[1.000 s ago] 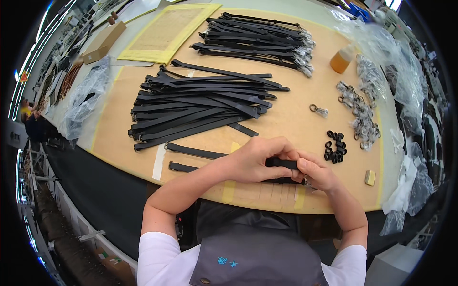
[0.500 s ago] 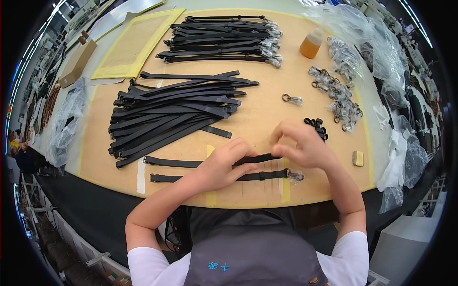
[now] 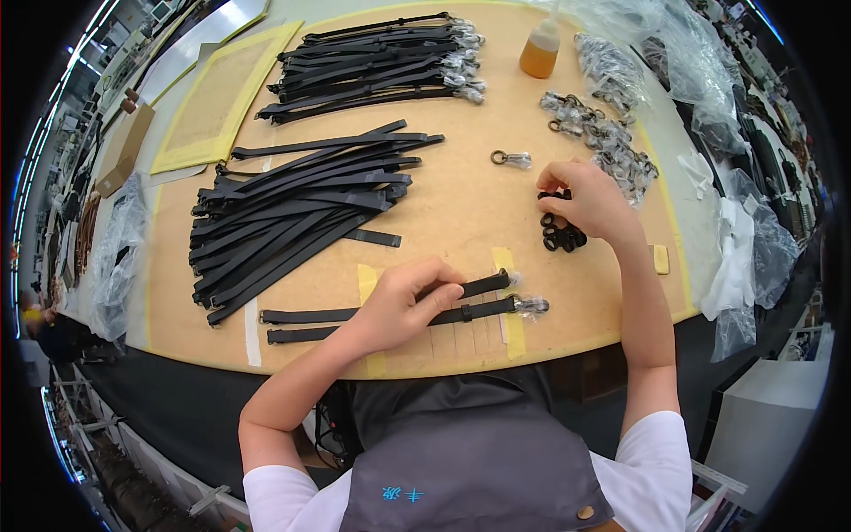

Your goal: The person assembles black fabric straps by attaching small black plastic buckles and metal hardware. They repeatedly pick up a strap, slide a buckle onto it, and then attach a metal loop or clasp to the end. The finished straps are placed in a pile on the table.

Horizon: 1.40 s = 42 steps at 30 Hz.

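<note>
My left hand [image 3: 412, 301] is closed on a black strap [image 3: 306, 316], thumb and fingers gripping it right of its middle. This strap's right end is lifted slightly and shows a dark fitting with a bit of clear plastic. Just below it lies a second black strap [image 3: 487, 309], with a small loop around it and a plastic-wrapped clasp [image 3: 533, 306] at its right end. Over a small pile of black strap loops [image 3: 560, 236], my right hand [image 3: 585, 199] pinches a dark loop, partly hidden by the fingers.
A heap of black straps [image 3: 301, 213] lies at left, a row of straps with wrapped clasps [image 3: 372, 66] behind it. One wrapped clasp [image 3: 511, 160] lies alone near more wrapped clasps [image 3: 612, 146]. An amber bottle [image 3: 539, 53] and a yellow block [image 3: 660, 259] are also there.
My right hand has left the strap's right end and moved up and right to the black loops. My left hand keeps hold of the strap. The whole view has shifted somewhat.
</note>
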Tool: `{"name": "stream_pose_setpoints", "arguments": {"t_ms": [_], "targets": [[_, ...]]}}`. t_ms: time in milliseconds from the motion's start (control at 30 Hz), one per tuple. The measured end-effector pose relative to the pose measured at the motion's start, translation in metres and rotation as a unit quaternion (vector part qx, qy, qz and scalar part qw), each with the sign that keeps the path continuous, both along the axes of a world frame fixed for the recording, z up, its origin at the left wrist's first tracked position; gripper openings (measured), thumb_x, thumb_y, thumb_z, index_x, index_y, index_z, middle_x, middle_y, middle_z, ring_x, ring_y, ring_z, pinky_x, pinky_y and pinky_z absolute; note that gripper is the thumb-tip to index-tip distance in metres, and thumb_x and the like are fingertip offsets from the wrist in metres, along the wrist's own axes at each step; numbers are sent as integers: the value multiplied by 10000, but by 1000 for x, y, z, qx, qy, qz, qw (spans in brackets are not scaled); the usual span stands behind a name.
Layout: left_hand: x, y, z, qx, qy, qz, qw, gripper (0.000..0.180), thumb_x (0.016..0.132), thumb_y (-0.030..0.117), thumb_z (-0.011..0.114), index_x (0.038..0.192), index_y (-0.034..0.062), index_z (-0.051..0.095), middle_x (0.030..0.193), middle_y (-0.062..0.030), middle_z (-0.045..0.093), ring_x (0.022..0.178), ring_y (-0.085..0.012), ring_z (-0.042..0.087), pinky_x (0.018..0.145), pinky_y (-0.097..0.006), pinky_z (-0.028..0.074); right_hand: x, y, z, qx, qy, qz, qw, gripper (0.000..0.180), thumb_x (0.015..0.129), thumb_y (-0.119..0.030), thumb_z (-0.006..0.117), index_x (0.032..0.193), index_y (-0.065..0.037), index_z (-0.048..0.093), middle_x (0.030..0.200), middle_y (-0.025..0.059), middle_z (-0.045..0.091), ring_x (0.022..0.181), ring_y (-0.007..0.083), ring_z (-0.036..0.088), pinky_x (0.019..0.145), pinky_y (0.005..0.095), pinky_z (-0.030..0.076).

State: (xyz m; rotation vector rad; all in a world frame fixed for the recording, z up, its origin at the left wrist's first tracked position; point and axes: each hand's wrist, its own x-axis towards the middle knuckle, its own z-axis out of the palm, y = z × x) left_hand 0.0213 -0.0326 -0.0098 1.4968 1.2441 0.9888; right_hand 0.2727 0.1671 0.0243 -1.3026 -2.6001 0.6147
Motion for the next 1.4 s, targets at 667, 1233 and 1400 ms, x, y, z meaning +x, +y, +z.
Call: {"name": "stream_pose_setpoints", "arguments": {"t_ms": [667, 1233, 1400], "targets": [[-74, 126, 44, 205, 366, 77, 904, 85, 877, 80, 715, 918, 8, 695, 877, -98, 661, 889, -258, 604, 770, -364, 491, -31, -30, -19, -595, 496, 24, 632, 287, 1018, -141, 586, 1258, 14, 615, 1083, 104, 709, 857, 89, 693, 775, 215, 581], [-135, 199, 30, 30, 238, 26, 970, 96, 936, 104, 683, 941, 58, 599, 868, 16, 602, 788, -73, 558, 707, -243, 472, -31, -23, -34, -637, 525, 4, 565, 289, 1012, -130, 597, 1274, -9, 601, 1128, 87, 689, 931, 95, 690, 818, 216, 583], [-159, 169, 87, 157, 354, 107, 916, 112, 923, 102, 707, 947, 17, 639, 693, 1, 579, 645, -78, 496, 606, -249, 410, -32, -25, -34, -635, 529, 8, 563, 302, 1001, -122, 623, 1283, -14, 613, 1089, 59, 696, 937, 102, 693, 817, 219, 584]]}}
